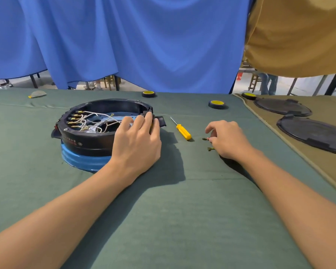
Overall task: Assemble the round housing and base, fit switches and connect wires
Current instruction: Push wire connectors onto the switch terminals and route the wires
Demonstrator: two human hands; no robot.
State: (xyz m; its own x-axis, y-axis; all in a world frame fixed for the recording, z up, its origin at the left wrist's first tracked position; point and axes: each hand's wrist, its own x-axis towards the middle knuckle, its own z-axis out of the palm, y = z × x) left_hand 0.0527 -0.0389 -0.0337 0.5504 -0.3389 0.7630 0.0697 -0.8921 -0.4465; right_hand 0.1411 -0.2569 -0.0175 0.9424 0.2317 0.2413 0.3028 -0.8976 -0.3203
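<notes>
**Head view.** The round housing (97,139), black and open at the top, is sitting on the blue base (80,162) at the left of the green cloth (163,210) covering the table. White wires (89,121) are looping across its interior and running to a row of brass terminals (75,118) along the left inner wall.

The left hand (138,138) is gripping the housing's right rim. Its fingers (148,118) are lying close together and curling over the edge, just beside a projecting lug (161,121).

The right hand (228,139) is resting on the cloth well apart from the housing. Its fingers are curling inward, and thumb and fingertip are pinching a small dark fitting (204,139). A second fitting (209,149) is lying just beside the hand (whether it is touching cannot be told).

A yellow screwdriver (183,131) is lying between the two hands, its blade pointing away from the viewer.

- **Rolls:** One yellow-centred roll (148,93) is lying behind the housing. Another roll (217,104) is lying farther right, and a third roll (248,96) is sitting at the far edge of the tan cloth (318,171).
- **Covers:** Two black round covers (281,108) (314,134) are lying on that tan cloth.
- **Backdrop:** A blue curtain (124,45) is hanging behind the table.
</notes>
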